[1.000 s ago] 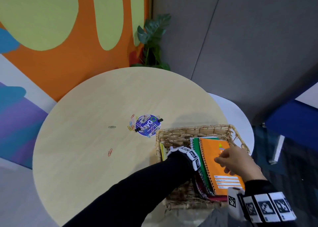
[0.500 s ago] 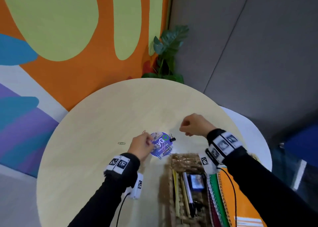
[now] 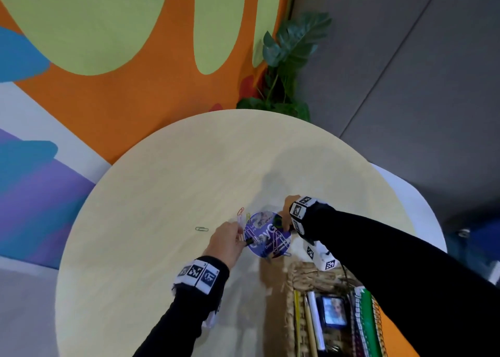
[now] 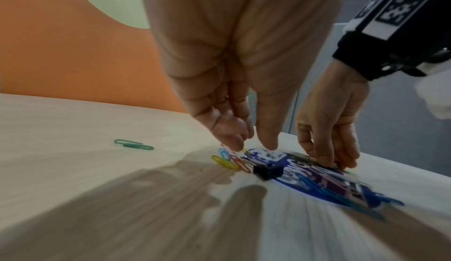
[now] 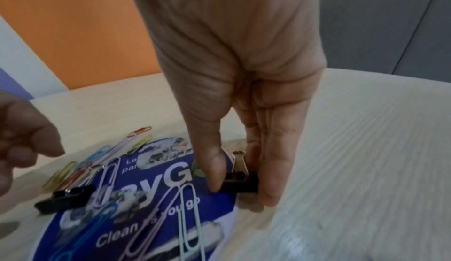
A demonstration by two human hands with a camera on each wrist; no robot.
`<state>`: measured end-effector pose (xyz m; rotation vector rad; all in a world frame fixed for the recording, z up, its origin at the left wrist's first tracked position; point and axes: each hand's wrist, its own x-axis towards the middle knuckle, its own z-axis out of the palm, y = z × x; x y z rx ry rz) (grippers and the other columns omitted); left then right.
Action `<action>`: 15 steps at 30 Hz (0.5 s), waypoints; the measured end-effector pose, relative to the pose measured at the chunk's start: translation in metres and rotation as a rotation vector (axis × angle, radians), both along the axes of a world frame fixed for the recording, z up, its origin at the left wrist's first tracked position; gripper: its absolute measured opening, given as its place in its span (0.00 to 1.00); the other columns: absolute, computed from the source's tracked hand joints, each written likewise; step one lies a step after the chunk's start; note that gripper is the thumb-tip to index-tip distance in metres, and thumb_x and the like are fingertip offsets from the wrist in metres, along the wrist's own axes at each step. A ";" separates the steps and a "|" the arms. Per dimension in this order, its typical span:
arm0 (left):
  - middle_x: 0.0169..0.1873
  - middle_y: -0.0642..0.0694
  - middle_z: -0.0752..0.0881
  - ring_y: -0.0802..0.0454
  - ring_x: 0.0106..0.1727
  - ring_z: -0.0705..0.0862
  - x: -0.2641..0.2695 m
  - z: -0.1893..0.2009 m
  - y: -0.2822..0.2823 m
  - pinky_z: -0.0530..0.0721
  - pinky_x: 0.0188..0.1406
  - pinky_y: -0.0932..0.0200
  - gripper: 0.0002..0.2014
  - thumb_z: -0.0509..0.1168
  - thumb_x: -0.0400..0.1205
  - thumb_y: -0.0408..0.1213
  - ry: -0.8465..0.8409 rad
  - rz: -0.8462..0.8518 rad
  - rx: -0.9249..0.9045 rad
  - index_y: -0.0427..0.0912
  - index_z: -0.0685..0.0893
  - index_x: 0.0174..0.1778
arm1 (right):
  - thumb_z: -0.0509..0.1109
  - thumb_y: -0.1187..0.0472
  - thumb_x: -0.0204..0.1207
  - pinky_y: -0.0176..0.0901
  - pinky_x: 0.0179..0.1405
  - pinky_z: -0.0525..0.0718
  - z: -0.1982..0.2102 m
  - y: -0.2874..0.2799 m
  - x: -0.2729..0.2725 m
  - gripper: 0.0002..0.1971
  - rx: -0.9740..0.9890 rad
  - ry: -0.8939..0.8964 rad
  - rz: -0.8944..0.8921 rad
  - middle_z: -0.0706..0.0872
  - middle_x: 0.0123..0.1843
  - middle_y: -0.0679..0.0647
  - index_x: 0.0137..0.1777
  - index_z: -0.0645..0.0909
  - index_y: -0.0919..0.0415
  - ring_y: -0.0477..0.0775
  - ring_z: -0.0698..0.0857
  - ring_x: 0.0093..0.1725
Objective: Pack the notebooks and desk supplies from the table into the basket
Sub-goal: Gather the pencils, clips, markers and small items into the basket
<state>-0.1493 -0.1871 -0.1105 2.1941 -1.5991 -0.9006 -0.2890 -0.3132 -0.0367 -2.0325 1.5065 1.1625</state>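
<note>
A round blue printed card lies on the table with several coloured paper clips and two black binder clips on and around it. My right hand pinches the black binder clip at the card's far right edge between thumb and fingers. My left hand reaches down at the card's left edge. Its straight fingertips touch the small paper clips there, with the thumb held apart. The second binder clip sits just beside that hand. A green paper clip lies alone further left.
The wicker basket stands at the near right and holds pencils, a pen, a small picture box and green and orange spiral notebooks. A potted plant stands behind the table by the orange wall. A white table edge adjoins on the right.
Both hands left the basket and notebooks and moved out to the blue card. The left hand came down on the paper clips, and the right hand dropped onto the far binder clip and pinched it.
</note>
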 end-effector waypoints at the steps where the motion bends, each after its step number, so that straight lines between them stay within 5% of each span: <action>1: 0.47 0.45 0.81 0.47 0.49 0.81 -0.002 -0.001 -0.001 0.77 0.47 0.57 0.10 0.67 0.79 0.39 -0.001 -0.011 -0.001 0.40 0.84 0.54 | 0.74 0.64 0.74 0.46 0.46 0.80 0.006 0.004 0.002 0.10 -0.004 0.035 0.034 0.82 0.35 0.59 0.54 0.87 0.66 0.55 0.82 0.35; 4: 0.51 0.41 0.83 0.43 0.53 0.83 -0.010 -0.002 -0.007 0.77 0.47 0.56 0.09 0.67 0.78 0.39 -0.030 -0.074 0.028 0.38 0.83 0.51 | 0.79 0.64 0.68 0.44 0.38 0.83 0.010 -0.001 0.000 0.03 0.016 0.092 0.069 0.86 0.33 0.56 0.39 0.87 0.59 0.54 0.84 0.32; 8: 0.53 0.37 0.83 0.37 0.55 0.84 -0.016 -0.004 -0.012 0.81 0.52 0.52 0.10 0.68 0.78 0.38 -0.067 -0.116 0.055 0.37 0.83 0.51 | 0.85 0.57 0.54 0.46 0.32 0.90 -0.024 -0.033 -0.016 0.12 -0.055 -0.042 -0.037 0.89 0.24 0.52 0.29 0.84 0.58 0.53 0.88 0.28; 10: 0.55 0.35 0.83 0.36 0.56 0.84 -0.018 -0.005 -0.015 0.81 0.54 0.51 0.11 0.66 0.79 0.38 -0.108 -0.135 0.067 0.36 0.82 0.53 | 0.79 0.62 0.62 0.37 0.27 0.82 0.019 -0.016 -0.017 0.12 -0.124 -0.235 -0.154 0.82 0.16 0.51 0.24 0.79 0.60 0.51 0.82 0.23; 12: 0.58 0.34 0.83 0.34 0.58 0.84 -0.019 -0.006 -0.019 0.81 0.56 0.48 0.11 0.64 0.81 0.36 -0.169 -0.160 0.093 0.35 0.81 0.56 | 0.77 0.63 0.63 0.39 0.27 0.85 0.065 0.001 -0.020 0.12 -0.198 -0.377 -0.259 0.82 0.16 0.52 0.23 0.79 0.63 0.52 0.82 0.22; 15: 0.61 0.32 0.81 0.31 0.61 0.83 -0.025 -0.005 -0.019 0.81 0.59 0.45 0.14 0.61 0.81 0.35 -0.235 -0.207 0.118 0.35 0.79 0.60 | 0.77 0.63 0.65 0.45 0.42 0.91 0.101 0.041 -0.056 0.09 -0.247 -0.542 -0.372 0.91 0.30 0.61 0.35 0.88 0.72 0.55 0.89 0.30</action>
